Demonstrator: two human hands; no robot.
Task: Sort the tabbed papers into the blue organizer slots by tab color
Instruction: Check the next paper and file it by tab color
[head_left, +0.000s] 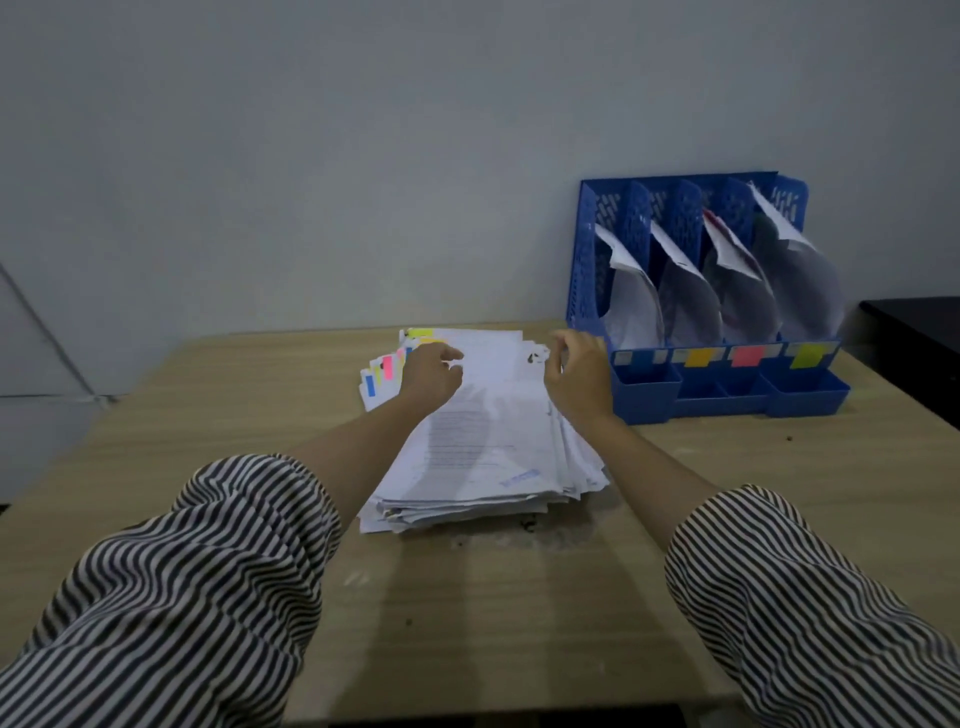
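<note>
A thick stack of white papers (483, 431) lies in the middle of the wooden table, with blue, pink, yellow and orange tabs (387, 369) fanned out at its far left corner. My left hand (431, 371) rests over that far left corner, fingers curled near the tabs. My right hand (576, 374) hovers at the stack's far right corner, fingers bent and apart, holding nothing I can see. The blue organizer (587, 249) stands at the back right against the wall. Its slots hold curled sheets and carry blue, orange, pink and yellow labels along the front.
The wooden table (208, 395) ends at the grey wall behind. A dark surface (919, 332) adjoins the table at the far right. Small blue trays (647, 395) front the organizer. Dust and dark specks lie near the stack's front edge.
</note>
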